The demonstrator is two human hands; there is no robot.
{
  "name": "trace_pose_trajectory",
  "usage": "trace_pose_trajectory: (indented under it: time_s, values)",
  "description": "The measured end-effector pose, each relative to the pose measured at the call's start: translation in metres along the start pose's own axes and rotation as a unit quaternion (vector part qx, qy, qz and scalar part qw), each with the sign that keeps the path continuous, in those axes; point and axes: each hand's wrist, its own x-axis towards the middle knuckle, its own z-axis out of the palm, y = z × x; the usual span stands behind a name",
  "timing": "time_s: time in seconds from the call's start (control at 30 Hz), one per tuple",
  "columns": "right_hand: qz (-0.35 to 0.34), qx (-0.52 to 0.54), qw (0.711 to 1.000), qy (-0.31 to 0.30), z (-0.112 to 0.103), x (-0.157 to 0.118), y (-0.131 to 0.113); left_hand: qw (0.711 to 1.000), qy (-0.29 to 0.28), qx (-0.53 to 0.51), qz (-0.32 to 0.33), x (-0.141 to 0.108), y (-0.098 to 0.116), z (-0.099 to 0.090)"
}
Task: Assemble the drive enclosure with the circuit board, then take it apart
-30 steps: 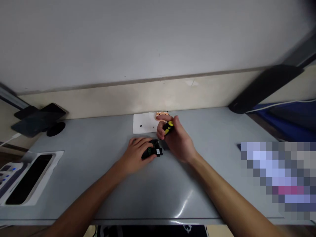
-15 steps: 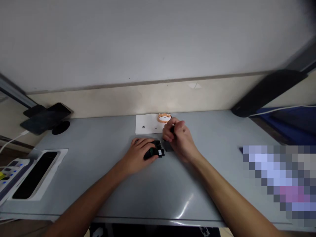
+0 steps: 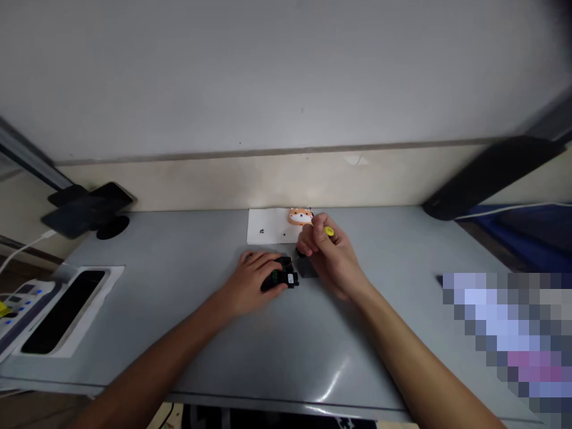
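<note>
Under my left hand (image 3: 257,283) a small black device (image 3: 279,276) rests on the grey desk, its fingers curled over it. A green patch and a white label show on the device, whose exact kind I cannot make out. My right hand (image 3: 328,253) is closed around a screwdriver (image 3: 329,231). Its round yellow end sticks out past the thumb, and its tip points down towards the device; contact is unclear. A dark grey block (image 3: 307,268) lies partly beneath my right hand.
Behind the hands, white paper (image 3: 272,223) bears several tiny dark pieces and an orange animal-faced case (image 3: 300,215). To the left are a phone (image 3: 65,310), a power strip (image 3: 29,304) and a device on a stand (image 3: 89,208). A black cylinder (image 3: 487,176) leans at right.
My right hand has rolled, so the screwdriver's yellow end now shows beside the thumb. The left hand keeps its hold on the black device. The view has shifted slightly.
</note>
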Motion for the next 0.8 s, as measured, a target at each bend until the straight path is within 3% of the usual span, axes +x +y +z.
trace_pose_trajectory:
  time_s: [0.13, 0.3, 0.53, 0.63, 0.8]
  values:
    - [-0.01, -0.009, 1.0, 0.008, 0.002, 0.001, -0.002, 1.0, 0.004, 0.002, 0.001, 0.0, 0.0, 0.0]
    - [0.029, -0.01, 1.0, 0.004, 0.006, -0.002, -0.005, 1.0, 0.006, 0.003, 0.006, -0.001, 0.0, 0.001]
    - [-0.007, -0.05, 0.999, 0.02, 0.005, -0.004, 0.0, 1.0, 0.007, 0.01, 0.011, -0.002, -0.001, 0.002]
    - [-0.03, -0.138, 0.989, 0.049, 0.001, -0.002, 0.003, 1.0, 0.01, 0.012, 0.013, -0.002, -0.002, 0.002]
    - [-0.104, -0.308, 0.943, 0.074, -0.005, 0.002, 0.002, 1.0, 0.008, 0.015, 0.005, -0.001, 0.0, 0.0]
